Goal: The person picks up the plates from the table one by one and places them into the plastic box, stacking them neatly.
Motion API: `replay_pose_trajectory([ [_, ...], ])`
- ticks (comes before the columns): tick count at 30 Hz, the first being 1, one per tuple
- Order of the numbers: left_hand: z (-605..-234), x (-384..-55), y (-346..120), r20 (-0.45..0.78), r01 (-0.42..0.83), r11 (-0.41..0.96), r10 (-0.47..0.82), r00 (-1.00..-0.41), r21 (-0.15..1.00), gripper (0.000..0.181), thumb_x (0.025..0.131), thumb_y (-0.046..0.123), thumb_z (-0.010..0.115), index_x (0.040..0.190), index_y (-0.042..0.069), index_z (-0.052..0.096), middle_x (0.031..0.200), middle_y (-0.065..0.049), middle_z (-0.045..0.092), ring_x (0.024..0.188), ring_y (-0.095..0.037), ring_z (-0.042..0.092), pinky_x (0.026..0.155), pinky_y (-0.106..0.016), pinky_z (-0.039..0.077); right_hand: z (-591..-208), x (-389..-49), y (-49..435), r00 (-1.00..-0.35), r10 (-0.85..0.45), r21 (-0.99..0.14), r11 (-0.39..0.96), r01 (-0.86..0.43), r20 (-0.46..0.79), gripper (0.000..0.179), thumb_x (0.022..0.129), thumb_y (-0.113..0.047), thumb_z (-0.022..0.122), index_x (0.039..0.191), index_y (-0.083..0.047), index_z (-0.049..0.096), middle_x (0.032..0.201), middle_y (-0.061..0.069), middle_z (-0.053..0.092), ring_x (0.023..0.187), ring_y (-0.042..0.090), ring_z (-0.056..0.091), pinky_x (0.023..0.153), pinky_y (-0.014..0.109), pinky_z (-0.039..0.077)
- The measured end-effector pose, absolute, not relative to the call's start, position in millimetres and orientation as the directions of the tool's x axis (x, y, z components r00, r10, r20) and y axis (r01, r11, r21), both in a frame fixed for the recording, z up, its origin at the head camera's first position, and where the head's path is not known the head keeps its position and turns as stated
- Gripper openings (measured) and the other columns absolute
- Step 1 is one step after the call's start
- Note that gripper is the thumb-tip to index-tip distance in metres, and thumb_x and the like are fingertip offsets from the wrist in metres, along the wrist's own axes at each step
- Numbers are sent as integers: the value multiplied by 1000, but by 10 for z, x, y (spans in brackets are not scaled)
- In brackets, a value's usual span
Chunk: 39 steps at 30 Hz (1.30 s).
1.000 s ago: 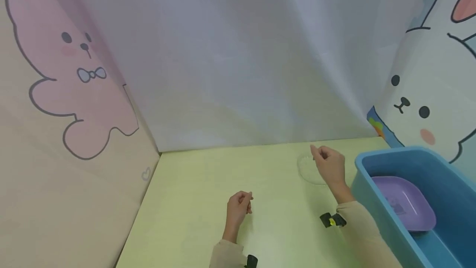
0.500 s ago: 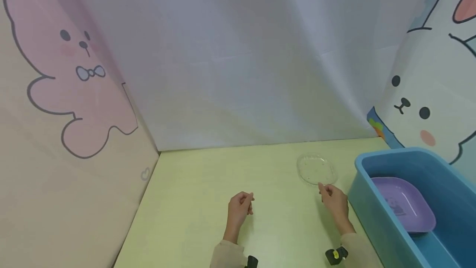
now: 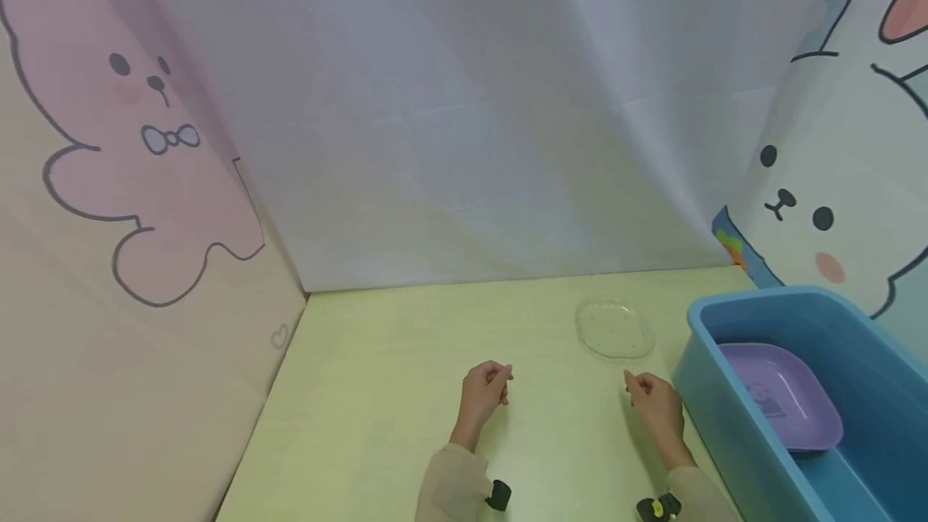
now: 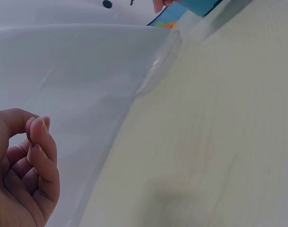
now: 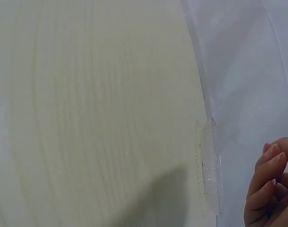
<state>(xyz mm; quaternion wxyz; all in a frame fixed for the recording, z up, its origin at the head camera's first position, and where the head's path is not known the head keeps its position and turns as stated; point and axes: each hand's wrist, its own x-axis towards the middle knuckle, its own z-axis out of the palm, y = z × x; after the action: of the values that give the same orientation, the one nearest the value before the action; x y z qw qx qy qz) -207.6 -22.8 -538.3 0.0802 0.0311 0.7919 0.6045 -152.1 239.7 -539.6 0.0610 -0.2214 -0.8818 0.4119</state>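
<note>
A clear plastic tray or lid point(image 3: 615, 330), rounded with a ribbed rim, lies on the table towards the back right. Just in front of it my right hand point(image 3: 655, 408) is held over the table, its fingers loosely curled and nothing in them. Further left, my left hand point(image 3: 484, 395) is held over the table with loosely bent fingers, also holding nothing. Thumb and fingertips of the left hand point(image 4: 28, 165) come together in the left wrist view. In the right wrist view the right hand point(image 5: 272, 184) shows beside the clear plastic piece point(image 5: 209, 170).
A blue bin point(image 3: 754, 417) stands at the right, close to my right hand, with a purple tray point(image 3: 805, 405) inside. The pale yellow table point(image 3: 377, 393) meets a white sheet point(image 3: 464, 143) at the back. Cartoon-printed cloths hang on both sides.
My right hand has drawn back towards me from over the clear plastic piece, which now shows whole. My left hand has shifted slightly right and forward.
</note>
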Motion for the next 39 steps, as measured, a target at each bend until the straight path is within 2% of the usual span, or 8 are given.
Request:
replay_pose_trajectory([
  [5,-5381,-2284,103,-103,-7,373,238,-966,928,24,90,27,57,81,6,65,54,5,53,44,-6,50,45,-21,40,-5376,-1505,2426,-894,444,-754,565,335,-64,43,93,-39,48,82,-1,64,59,-2,57,49,12,41,48,27,32],
  [10,-5415,-2460,455,-166,0,457,323,-932,889,27,89,31,59,80,6,66,53,4,52,46,-12,54,46,-20,37,-5365,-1487,2437,-893,447,-768,553,323,-53,42,92,-37,50,79,0,64,56,-4,55,48,11,40,47,27,32],
  [14,-5454,-2569,698,-300,-142,460,291,-908,877,32,89,33,59,77,4,68,50,5,50,44,-10,51,48,-18,41,-5352,-1456,2418,-893,449,-778,547,309,-39,42,92,-37,51,76,0,62,54,-5,53,47,10,38,46,26,31],
  [16,-5488,-2610,797,-383,-241,453,253,-888,858,36,89,34,57,73,4,68,49,5,49,41,-4,46,44,-16,40,-5357,-1442,2405,-889,457,-785,541,303,-28,41,92,-35,52,75,0,62,53,-5,52,46,10,38,46,25,31],
  [19,-5574,-2642,923,-459,-334,437,218,-861,835,38,90,33,56,67,5,67,47,6,48,38,-3,44,39,-14,36,-5377,-1406,2392,-876,480,-788,522,325,-43,39,92,-32,53,74,1,62,52,-5,51,46,9,37,46,25,30],
  [23,-5663,-2641,1070,-436,-322,429,198,-878,844,36,90,27,57,62,6,64,45,7,46,35,-3,43,37,-13,35,-5426,-1350,2383,-857,510,-782,504,368,-75,37,91,-31,54,75,1,62,51,-6,50,46,8,37,46,24,30],
  [30,-5604,-2689,1187,-376,-286,432,138,-916,855,37,89,23,58,61,-1,65,38,6,41,32,-5,41,36,-14,32,-5484,-1330,2334,-857,509,-787,492,372,-87,35,90,-30,55,74,-1,63,52,-7,52,47,8,40,48,24,31],
  [39,-5757,-2773,1328,-413,-330,419,121,-903,846,38,89,24,57,54,11,56,42,7,43,35,-3,42,37,-14,32,-5521,-1323,2325,-844,526,-793,468,391,-105,35,90,-31,55,73,-1,63,50,-8,50,46,9,39,46,25,30],
])
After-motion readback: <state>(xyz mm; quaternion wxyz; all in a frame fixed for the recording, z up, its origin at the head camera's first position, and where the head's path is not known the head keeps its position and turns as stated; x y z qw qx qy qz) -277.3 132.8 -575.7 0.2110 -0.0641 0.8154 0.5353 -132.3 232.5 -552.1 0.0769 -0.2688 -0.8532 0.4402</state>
